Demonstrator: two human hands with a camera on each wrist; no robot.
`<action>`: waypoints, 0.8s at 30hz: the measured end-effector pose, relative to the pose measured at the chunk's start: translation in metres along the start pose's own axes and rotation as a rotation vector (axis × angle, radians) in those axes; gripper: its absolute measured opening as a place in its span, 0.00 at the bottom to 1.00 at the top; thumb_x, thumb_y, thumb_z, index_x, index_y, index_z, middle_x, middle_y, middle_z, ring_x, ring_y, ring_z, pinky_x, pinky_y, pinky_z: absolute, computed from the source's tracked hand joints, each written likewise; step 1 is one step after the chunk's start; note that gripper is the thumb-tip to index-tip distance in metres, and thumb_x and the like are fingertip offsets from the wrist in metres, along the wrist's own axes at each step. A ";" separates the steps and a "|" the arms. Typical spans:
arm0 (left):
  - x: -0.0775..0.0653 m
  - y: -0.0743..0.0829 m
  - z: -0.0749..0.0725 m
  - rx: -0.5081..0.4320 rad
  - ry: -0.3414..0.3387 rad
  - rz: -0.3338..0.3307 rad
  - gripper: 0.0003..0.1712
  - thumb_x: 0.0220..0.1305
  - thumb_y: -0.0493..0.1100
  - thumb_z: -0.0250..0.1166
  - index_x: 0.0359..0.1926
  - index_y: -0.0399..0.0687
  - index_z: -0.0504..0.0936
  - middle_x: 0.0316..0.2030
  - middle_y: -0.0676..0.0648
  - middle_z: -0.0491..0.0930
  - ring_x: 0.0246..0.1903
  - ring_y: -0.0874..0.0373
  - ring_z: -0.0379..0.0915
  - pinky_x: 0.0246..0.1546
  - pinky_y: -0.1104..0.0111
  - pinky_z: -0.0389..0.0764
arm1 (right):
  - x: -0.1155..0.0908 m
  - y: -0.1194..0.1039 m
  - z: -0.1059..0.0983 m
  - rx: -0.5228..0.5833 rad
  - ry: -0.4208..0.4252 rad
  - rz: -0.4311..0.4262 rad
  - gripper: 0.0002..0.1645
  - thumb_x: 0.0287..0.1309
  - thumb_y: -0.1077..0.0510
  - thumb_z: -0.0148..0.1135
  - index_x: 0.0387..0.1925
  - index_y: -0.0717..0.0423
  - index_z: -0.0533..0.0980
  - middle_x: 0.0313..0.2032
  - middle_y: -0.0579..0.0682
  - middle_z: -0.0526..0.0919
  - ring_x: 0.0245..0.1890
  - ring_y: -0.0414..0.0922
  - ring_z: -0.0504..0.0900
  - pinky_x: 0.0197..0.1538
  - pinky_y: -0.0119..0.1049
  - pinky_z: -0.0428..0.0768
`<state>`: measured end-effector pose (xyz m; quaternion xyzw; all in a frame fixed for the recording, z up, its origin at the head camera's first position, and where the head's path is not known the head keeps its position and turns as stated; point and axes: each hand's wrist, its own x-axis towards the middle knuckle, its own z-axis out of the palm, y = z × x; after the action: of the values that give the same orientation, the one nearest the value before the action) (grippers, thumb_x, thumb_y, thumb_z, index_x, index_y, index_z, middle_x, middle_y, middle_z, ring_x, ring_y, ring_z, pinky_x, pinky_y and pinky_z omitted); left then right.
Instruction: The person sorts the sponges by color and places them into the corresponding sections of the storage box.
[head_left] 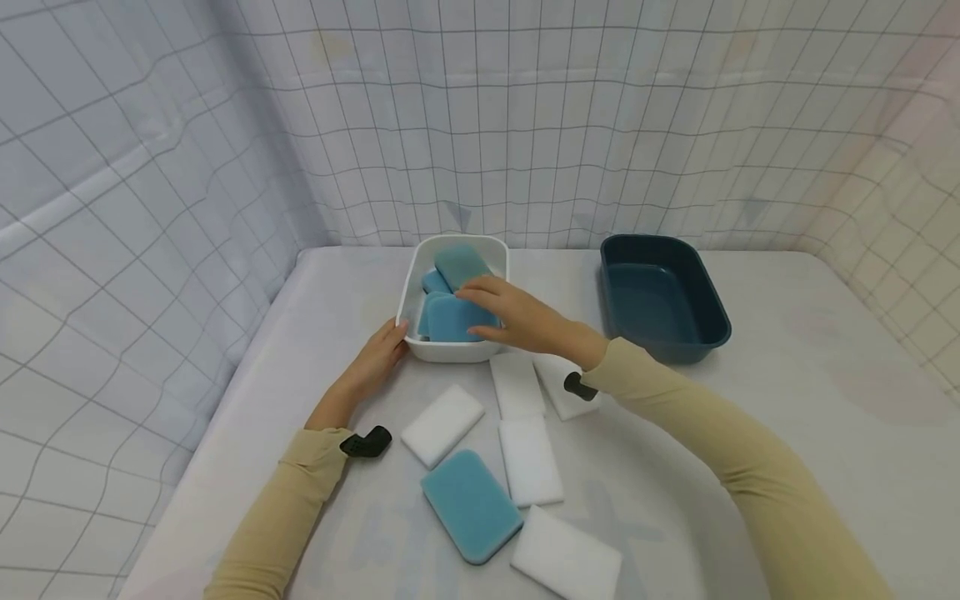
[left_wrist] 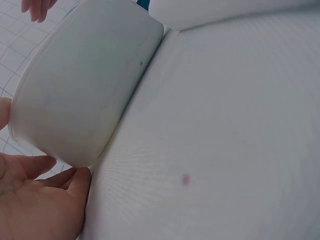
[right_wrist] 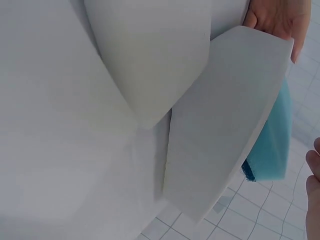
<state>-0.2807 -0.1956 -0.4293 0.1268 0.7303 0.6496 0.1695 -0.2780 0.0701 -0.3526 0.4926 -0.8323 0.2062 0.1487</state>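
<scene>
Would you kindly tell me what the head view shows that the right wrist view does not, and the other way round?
Only the head view shows the dark blue bin and the loose blue sponge lying on the table.

Only the right wrist view shows the dark, fuzzy patch on a sponge that rises above the rim of the white bin.

Both show that white bin, the left hand, the right hand, white pads and the grid-patterned cloth.

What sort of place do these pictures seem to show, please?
Probably a screened-off tabletop workspace, perhaps for sorting: grid-patterned cloth hangs on three sides of a white table, which bears a white bin with blue sponges inside.
</scene>
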 end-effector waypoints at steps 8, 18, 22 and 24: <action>-0.001 -0.001 0.000 0.012 -0.001 0.007 0.35 0.76 0.52 0.34 0.74 0.41 0.33 0.75 0.42 0.31 0.74 0.48 0.27 0.75 0.53 0.37 | -0.006 -0.008 0.002 -0.022 0.009 -0.038 0.32 0.52 0.57 0.68 0.58 0.64 0.70 0.55 0.58 0.74 0.57 0.50 0.74 0.60 0.37 0.77; -0.002 0.000 0.000 0.001 0.007 -0.013 0.36 0.75 0.53 0.35 0.74 0.42 0.34 0.75 0.43 0.31 0.74 0.48 0.27 0.75 0.54 0.37 | -0.012 -0.012 0.004 -0.001 -0.002 -0.032 0.31 0.54 0.58 0.66 0.58 0.64 0.70 0.57 0.57 0.73 0.58 0.49 0.73 0.60 0.36 0.77; -0.002 0.001 0.001 -0.011 0.008 -0.006 0.36 0.75 0.53 0.35 0.74 0.42 0.35 0.75 0.43 0.33 0.75 0.49 0.28 0.75 0.55 0.38 | -0.016 -0.016 0.005 0.022 -0.017 -0.032 0.30 0.57 0.58 0.64 0.59 0.65 0.69 0.58 0.57 0.72 0.60 0.49 0.72 0.61 0.37 0.76; -0.003 0.002 0.001 -0.009 0.007 -0.003 0.36 0.75 0.52 0.35 0.74 0.41 0.34 0.75 0.42 0.33 0.75 0.48 0.28 0.75 0.54 0.37 | -0.017 -0.019 0.006 0.037 -0.022 -0.041 0.30 0.56 0.59 0.64 0.59 0.65 0.69 0.58 0.58 0.72 0.60 0.50 0.71 0.61 0.38 0.76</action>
<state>-0.2780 -0.1957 -0.4273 0.1225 0.7280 0.6532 0.1683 -0.2538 0.0723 -0.3615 0.5144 -0.8197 0.2129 0.1347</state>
